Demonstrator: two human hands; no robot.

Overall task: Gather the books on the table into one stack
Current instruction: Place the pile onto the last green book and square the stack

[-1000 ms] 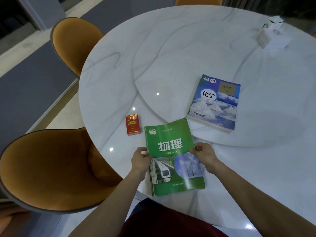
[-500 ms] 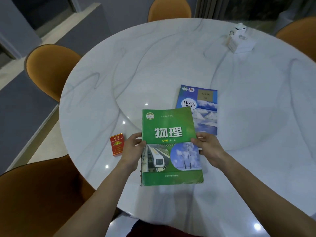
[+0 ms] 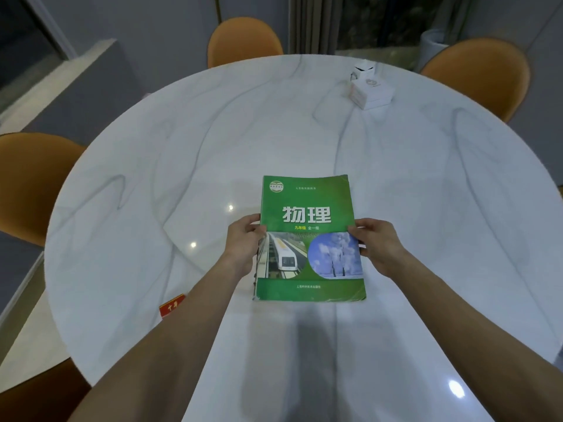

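A green textbook [image 3: 307, 208] with a train and a snowy tree on its cover is near the middle of the white marble round table [image 3: 152, 184]. My left hand [image 3: 243, 242] grips its left edge and my right hand [image 3: 376, 242] grips its right edge, thumbs on the cover. The blue book seen earlier is fully hidden under the green one. I cannot tell whether the green book rests on it or hovers above it.
A red cigarette pack [image 3: 172, 305] lies near the table's front left, partly behind my left forearm. A white box with a small gadget on it [image 3: 370, 88] stands at the back right. Orange chairs [image 3: 245, 41] surround the table.
Both hands carried the green book forward and to the right, from the near table edge to over the blue book, which is now covered from sight.
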